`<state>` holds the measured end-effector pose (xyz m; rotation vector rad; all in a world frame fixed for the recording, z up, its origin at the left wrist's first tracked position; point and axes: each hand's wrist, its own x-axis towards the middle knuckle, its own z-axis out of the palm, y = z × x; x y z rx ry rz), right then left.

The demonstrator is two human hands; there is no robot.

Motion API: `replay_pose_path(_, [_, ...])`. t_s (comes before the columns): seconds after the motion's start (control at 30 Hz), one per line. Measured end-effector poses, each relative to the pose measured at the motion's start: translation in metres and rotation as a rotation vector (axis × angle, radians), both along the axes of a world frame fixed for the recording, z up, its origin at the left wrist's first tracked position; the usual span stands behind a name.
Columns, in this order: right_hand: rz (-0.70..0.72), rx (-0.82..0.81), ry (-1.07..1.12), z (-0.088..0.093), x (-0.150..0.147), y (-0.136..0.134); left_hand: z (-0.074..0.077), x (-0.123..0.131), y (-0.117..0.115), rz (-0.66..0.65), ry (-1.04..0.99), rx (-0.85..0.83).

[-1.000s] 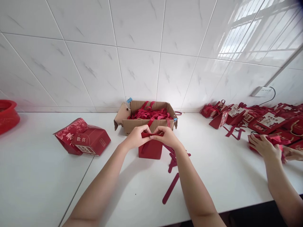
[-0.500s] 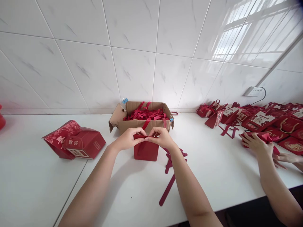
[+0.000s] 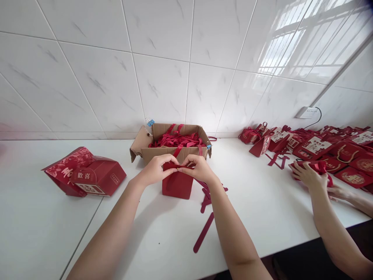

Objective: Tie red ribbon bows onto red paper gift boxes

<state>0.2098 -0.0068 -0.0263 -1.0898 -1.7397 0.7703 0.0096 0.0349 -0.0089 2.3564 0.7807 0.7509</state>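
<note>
A small red paper gift box (image 3: 177,187) stands upright on the white table in front of me. My left hand (image 3: 157,169) pinches its top edge from the left, thumb and fingers together. From the right, my right hand (image 3: 200,170) pinches the same edge, and the fingertips of both hands nearly meet in the middle. A red ribbon (image 3: 178,150) rises behind the fingers. Whether ribbon is also caught in the pinch is hidden. Dark red strips (image 3: 204,233) lie on the table beside my right forearm.
Behind the gift box is an open cardboard box (image 3: 157,155) full of red ribbons (image 3: 177,139). Two printed red boxes (image 3: 101,175) lie at left. Many decorated red boxes (image 3: 317,146) crowd the right, where another person's hands (image 3: 310,175) handle one. A socket strip (image 3: 306,112) is near the wall.
The view has turned slightly to the right, so everything sits a little farther left. My fingers remain pinched at the gift box's top, with only a small shift.
</note>
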Motion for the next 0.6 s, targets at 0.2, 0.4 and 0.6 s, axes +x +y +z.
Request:
replay_pose_path(0.2, [-0.069, 0.034, -0.023, 0.0004, -0.0057, 0.0, 0.0013, -0.0011, 0.0024, 0.026, 0.001, 0.22])
replay_pose_path(0.4, [-0.007, 0.007, -0.034, 0.0058, -0.003, -0.0059, 0.0037, 0.0025, -0.0021, 0.081, 0.111, 0.325])
replay_pose_path(0.6, [-0.051, 0.001, -0.037, 0.0052, -0.0026, -0.0057, 0.0054, 0.0075, -0.0072, 0.049, 0.073, 0.299])
